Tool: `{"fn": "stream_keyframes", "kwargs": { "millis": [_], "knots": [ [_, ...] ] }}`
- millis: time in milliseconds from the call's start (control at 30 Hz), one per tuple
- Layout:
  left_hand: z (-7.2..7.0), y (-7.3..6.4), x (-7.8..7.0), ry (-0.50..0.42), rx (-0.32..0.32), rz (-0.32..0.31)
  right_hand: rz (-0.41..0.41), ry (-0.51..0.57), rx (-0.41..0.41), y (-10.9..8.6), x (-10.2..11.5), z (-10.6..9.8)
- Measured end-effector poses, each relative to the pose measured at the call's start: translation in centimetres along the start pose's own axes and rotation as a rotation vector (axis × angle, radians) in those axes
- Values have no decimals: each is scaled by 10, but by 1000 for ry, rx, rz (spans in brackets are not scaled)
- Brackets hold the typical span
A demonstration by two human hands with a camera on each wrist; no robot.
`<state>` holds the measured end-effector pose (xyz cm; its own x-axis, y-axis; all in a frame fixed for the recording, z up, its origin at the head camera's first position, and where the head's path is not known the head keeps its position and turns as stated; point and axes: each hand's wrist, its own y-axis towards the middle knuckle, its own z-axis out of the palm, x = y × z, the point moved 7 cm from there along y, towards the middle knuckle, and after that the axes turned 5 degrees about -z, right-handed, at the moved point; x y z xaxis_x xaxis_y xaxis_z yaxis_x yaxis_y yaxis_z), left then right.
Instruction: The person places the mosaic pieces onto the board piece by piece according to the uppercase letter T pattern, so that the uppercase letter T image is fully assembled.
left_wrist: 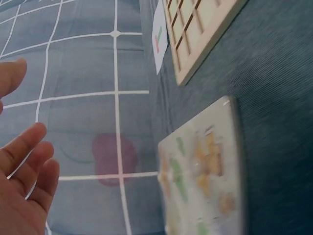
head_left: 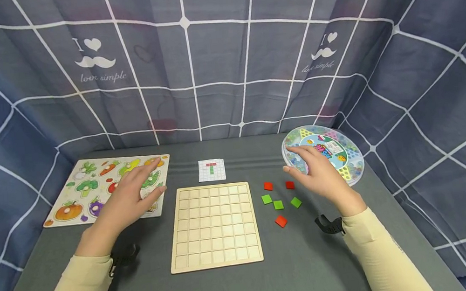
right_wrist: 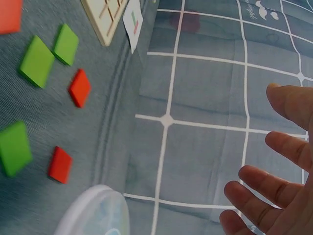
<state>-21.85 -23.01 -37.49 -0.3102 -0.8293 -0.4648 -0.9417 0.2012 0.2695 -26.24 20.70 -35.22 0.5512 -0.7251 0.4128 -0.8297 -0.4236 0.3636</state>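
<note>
In the head view my left hand (head_left: 127, 199) hovers over a vegetable picture board (head_left: 62, 190), its fingers apart and holding nothing. My right hand (head_left: 319, 173) is held in the air near a round, colourful game board (head_left: 348, 146), also without anything in its grasp. Between them lies a wooden grid board (head_left: 214, 227), its squares bare. Just behind it is a small white pattern card (head_left: 212, 170) showing a red and green T shape. Right of the grid are several loose square tiles, among them a red tile (head_left: 281, 221) and a green tile (head_left: 278, 205).
A grey cloth-covered table (head_left: 230, 288) carries everything. Blue-grey checked curtains (head_left: 215, 53) enclose it at the back and both sides. Dark straps, one of them a black wrist strap (head_left: 329, 224), sit at both wrists.
</note>
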Motion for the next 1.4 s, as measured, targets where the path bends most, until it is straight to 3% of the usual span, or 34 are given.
{"fn": "stream_keyframes", "kwargs": {
  "millis": [300, 567, 800, 1033, 1233, 1400],
  "knots": [
    [26, -33, 9, -91, 70, -83, 7, 57, -26, -33, 1, 19],
    [52, -49, 17, -157, 106, -137, 29, 86, -45, -58, -3, 36],
    [69, -60, 24, -189, 129, -110, 32, 129, -70, -75, -6, 56],
    [85, -72, 32, -214, 183, -165, 104, 170, -68, -93, -12, 72],
    [86, -74, 32, -198, 155, -126, 185, 201, -80, -105, -20, 80],
    [89, -73, 28, -124, 143, -52, 197, 234, -81, -112, -23, 81]
  ]
}}
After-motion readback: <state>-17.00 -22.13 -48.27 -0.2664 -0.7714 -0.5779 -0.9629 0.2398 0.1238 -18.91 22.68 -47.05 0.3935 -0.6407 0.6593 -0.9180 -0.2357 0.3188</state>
